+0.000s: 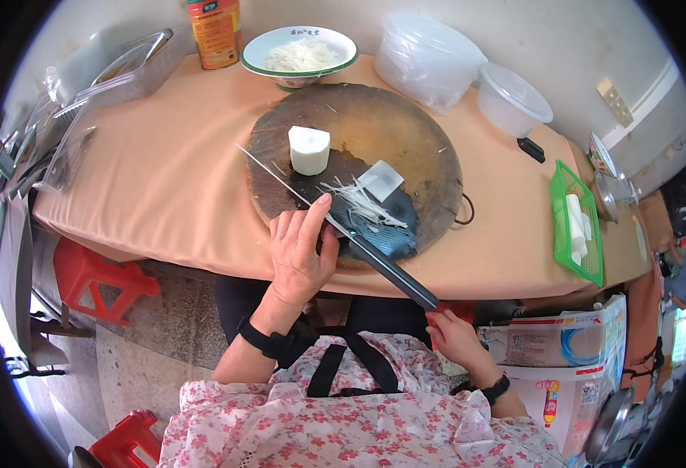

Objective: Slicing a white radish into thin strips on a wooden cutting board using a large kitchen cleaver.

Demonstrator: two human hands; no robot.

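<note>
A round wooden chopping board (407,123) lies before me. On it stand a thick peeled white vegetable chunk (309,151), probably radish, a flat translucent slice (381,181) and a heap of thin white strips (367,205). My left hand (299,248) grips the blade of a long knife (392,268) near its black handle, index finger across the blade. The blade looks narrow from above; its tip points to the far left, and the handle end reaches past the table's front edge. My right hand (454,339) is just below that end, fingers curled, apart from the handle.
Behind the board stand a bowl of white shreds (300,55), an orange canister (216,34) and lidded plastic tubs (427,58) (513,99). At right, a green basket (593,245) holds white pieces. Clear plastic containers (126,76) crowd the left; a red stool (97,281) stands below.
</note>
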